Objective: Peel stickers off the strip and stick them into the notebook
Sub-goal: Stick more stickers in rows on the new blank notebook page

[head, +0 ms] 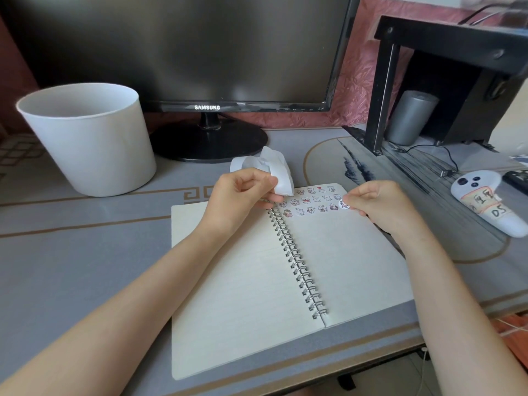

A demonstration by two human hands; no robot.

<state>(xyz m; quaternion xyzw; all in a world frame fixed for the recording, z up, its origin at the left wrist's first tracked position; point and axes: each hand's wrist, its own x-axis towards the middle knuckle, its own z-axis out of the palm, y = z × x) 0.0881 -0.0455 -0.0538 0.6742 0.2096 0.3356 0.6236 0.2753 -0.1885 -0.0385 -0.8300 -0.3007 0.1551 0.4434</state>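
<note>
Head view: the notebook (343, 267) lay open on the tabletop (85, 252), right in front of both hands.
Spine: the wire rings (297, 261) ran from near to far, leaning a little to the left.
Stuck stickers (311, 202): small ones sat in rows along the far edge of the right page, and the rows ran from left to right.
Strip (274, 170): the curly white strip was up off the page, over the far end of the rings.
Left hand (240, 192): its fingers were curled and pinched the strip.
Right hand (377, 204): its fingers were curled too, and the tips pinched one round sticker (344, 204).
Round sticker: it was at the right end of the rows, very low over the page. I could not tell if it touched the paper.
Nearer hand: the free spot at the end of the row seemed to be just under the right hand, so that hand was closer.
Next move, my guess: the sticker needed to go flat on the page and be pressed down.
</note>
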